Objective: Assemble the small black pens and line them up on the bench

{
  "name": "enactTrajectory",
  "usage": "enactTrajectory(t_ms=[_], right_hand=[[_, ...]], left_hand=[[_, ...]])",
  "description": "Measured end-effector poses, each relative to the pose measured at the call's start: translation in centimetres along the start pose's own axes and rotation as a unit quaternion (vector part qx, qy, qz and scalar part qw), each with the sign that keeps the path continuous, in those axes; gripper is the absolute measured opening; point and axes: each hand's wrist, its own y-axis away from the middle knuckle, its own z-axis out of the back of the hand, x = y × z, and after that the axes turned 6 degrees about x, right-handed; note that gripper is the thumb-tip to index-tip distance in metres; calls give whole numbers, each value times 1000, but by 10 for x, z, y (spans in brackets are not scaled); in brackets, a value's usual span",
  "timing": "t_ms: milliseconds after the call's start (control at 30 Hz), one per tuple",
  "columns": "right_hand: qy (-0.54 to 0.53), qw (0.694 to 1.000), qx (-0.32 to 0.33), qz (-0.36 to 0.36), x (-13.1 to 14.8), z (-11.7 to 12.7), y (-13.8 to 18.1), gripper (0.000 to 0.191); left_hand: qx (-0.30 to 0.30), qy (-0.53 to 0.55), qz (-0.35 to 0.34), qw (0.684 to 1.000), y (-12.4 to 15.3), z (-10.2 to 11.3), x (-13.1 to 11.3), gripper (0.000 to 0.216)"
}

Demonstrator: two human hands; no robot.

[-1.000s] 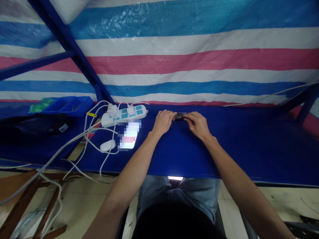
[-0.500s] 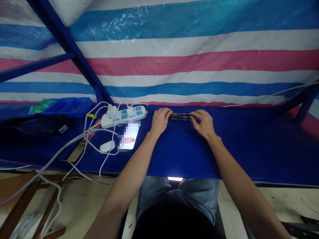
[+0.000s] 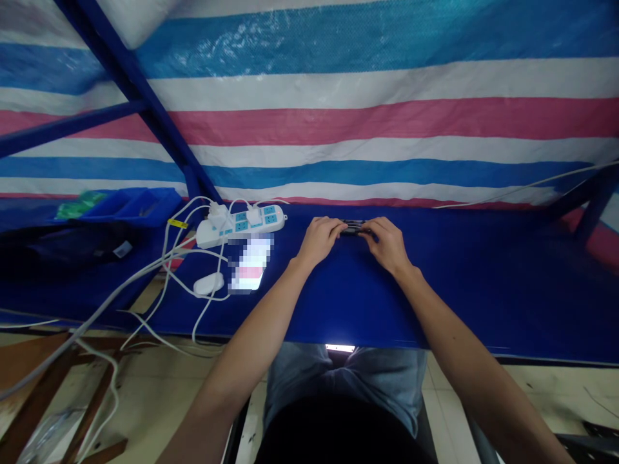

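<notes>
Several slim black pens (image 3: 353, 228) lie side by side, lengthwise from left to right, on the blue table top (image 3: 358, 296). My left hand (image 3: 322, 237) is closed around their left ends, thumb and fingers pinched together. At the opposite end, my right hand (image 3: 385, 240) pinches the pens between thumb and fingertips. Only a short middle stretch of them shows between my hands; the ends are covered by my fingers.
Left of my arms are a white power strip (image 3: 242, 224) with plugs, a lit phone (image 3: 252, 264) and a white mouse-shaped object (image 3: 208, 284). White cables (image 3: 167, 258) run over the table edge. Blue bins (image 3: 135, 206) stand farther left. Striped sheeting (image 3: 367, 122) hangs behind.
My hands have come closer together along the pens, the left sliding right and the right sliding left. Less of the pens shows between them now.
</notes>
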Motion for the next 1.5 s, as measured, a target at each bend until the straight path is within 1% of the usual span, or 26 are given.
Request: enactTrajectory(t_ms=[233,333,500,733,833,967,1033,1133,1233,1333,1433,1500], right_hand=[[-1,999,31,-7,-1,2,1,22],[9,999,42,-10,-1,2,2,22],[24,999,44,-12,1,-1,1,16],[74,996,55,-18,3,-1,2,22],[63,997,46,-23,3,0,1,17],[43,999,7,-21,2,3,0,11],[50,999,1,-19,2,3,0,12],[69,997,20,-18,1,2,1,16],[84,995,44,-31,0,1,2,21],[65,997,38,-35,1,2,2,20],[36,999,17,-30,4,4,1,15],[33,999,16,-28,5,5,1,14]], left_hand=[[-31,29,-11,999,1,2,-4,16],[-25,34,-10,999,2,3,-6,15],[6,38,-10,999,1,1,-6,16],[-12,36,-32,999,2,0,-8,9],[-9,12,-23,1000,3,1,-10,23],[4,-14,9,1000,2,-1,-8,29],[14,-20,18,1000,1,-3,-4,34],[3,-8,7,1000,0,-3,0,22],[-20,9,-27,999,2,-2,-1,11],[-28,14,-29,999,3,0,-4,21],[9,1,-4,1000,2,-1,-5,24],[34,-6,4,999,1,-2,-3,29]])
